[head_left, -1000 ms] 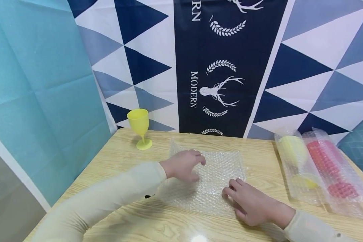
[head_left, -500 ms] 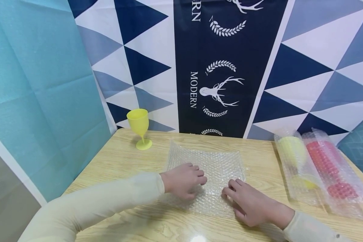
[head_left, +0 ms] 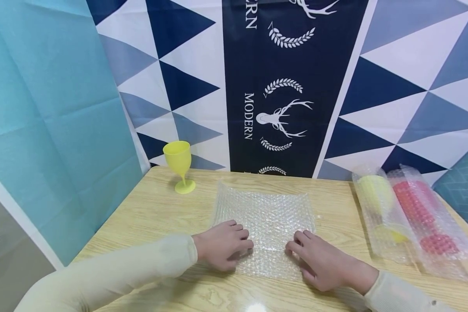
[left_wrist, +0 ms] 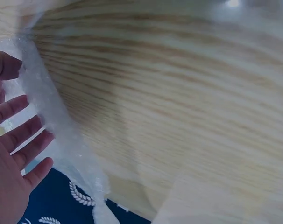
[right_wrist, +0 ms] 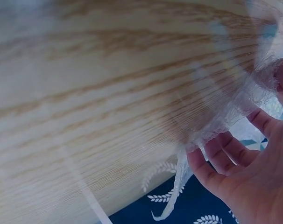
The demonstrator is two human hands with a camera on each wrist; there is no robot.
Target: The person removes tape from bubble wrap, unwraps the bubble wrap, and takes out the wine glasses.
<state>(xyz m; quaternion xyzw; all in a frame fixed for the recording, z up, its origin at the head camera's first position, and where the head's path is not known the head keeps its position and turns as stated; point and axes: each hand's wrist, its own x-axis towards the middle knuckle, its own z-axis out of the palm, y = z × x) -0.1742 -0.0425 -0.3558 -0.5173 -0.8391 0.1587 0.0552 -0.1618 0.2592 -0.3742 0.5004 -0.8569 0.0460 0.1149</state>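
A clear sheet of bubble wrap (head_left: 265, 216) lies on the wooden table in front of me, its far left corner curling up. My left hand (head_left: 223, 246) rests on its near left part; in the left wrist view the fingers (left_wrist: 27, 135) are apart and touch the wrap. On the near right edge lies my right hand (head_left: 323, 262), fingertips on the sheet, fingers slightly bent; the right wrist view shows the fingers (right_wrist: 230, 154) against the wrap's edge. Neither hand grips anything. A yellow plastic goblet (head_left: 179, 162) stands upright at the far left of the table.
At the right of the table (head_left: 140, 216) lie two bubble-wrapped goblets side by side, a yellow goblet (head_left: 378, 195) and a red goblet (head_left: 417, 208). A patterned cloth (head_left: 288, 65) hangs behind the table, and a teal cloth (head_left: 54, 108) at the left.
My left hand has moved down the sheet toward me and a little to the left, from its upper left part to the near left. The right hand has stayed in place.
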